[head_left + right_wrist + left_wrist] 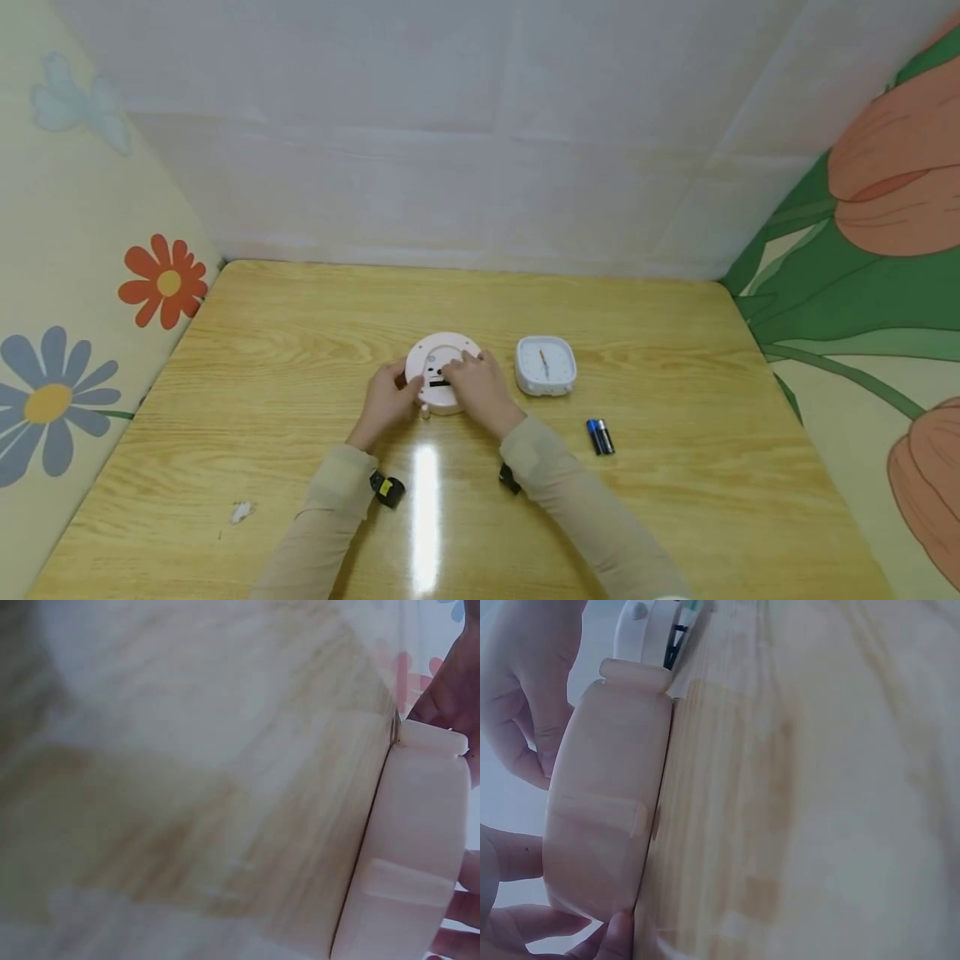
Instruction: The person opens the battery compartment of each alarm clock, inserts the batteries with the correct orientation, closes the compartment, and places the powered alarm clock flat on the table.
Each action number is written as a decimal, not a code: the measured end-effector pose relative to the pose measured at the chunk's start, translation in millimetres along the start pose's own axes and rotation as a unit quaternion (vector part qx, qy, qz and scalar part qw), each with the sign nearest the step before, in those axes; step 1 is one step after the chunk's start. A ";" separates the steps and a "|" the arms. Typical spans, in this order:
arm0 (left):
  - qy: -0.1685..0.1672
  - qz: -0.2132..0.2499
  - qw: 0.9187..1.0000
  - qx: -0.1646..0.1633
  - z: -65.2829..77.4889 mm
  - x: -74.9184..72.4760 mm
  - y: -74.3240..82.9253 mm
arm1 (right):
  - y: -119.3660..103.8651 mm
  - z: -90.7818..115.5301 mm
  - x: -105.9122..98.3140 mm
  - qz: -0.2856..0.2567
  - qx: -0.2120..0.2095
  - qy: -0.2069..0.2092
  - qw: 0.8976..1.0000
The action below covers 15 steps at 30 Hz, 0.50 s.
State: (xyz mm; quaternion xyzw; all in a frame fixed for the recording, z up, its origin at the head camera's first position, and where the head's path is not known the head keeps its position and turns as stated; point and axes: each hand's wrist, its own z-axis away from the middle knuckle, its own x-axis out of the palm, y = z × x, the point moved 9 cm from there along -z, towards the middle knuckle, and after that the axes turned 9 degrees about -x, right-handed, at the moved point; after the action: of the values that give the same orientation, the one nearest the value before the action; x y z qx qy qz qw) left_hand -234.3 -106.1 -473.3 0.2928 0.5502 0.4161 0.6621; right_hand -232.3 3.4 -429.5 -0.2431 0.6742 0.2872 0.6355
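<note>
A pale pink round clock (442, 340) lies back side up on the wooden table, with a dark battery slot (439, 384) and small knobs showing in its back. My left hand (390, 396) grips its left edge, thumb on the back and fingers around the rim; its fingers (551, 922) show low in the left wrist view. Bent over the right part of the clock, my right hand (480, 385) has its fingertips at the back, near the knobs and slot. I cannot tell whether it pinches anything there. The clock's smooth side (409, 825) fills the right wrist view's edge.
Right of the pink clock stands a white rounded-square clock (546, 367), face up. Two batteries (600, 437) lie side by side nearer the table's right front. A small whitish patch (242, 512) marks the tabletop at front left. A pale wall (465, 192) rises behind the table.
</note>
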 end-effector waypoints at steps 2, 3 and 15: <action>-0.001 -0.002 1.000 -0.002 -0.4 0.5 -0.7 | -0.7 1.2 0.0 0.002 -0.004 0.007 1.000; -0.002 -0.003 1.000 -0.002 -0.9 0.7 -0.9 | -1.1 1.8 0.0 0.004 -0.006 0.011 1.000; 0.001 -0.001 1.000 0.010 -1.6 -0.3 1.3 | -0.2 2.8 -5.6 -0.034 0.001 0.056 0.998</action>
State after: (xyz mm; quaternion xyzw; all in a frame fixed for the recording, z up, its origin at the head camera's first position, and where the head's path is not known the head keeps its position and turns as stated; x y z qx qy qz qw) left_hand -236.2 -105.9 -472.4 0.2979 0.5555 0.4102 0.6591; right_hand -229.6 5.0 -424.0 -0.2812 0.7003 0.2507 0.6064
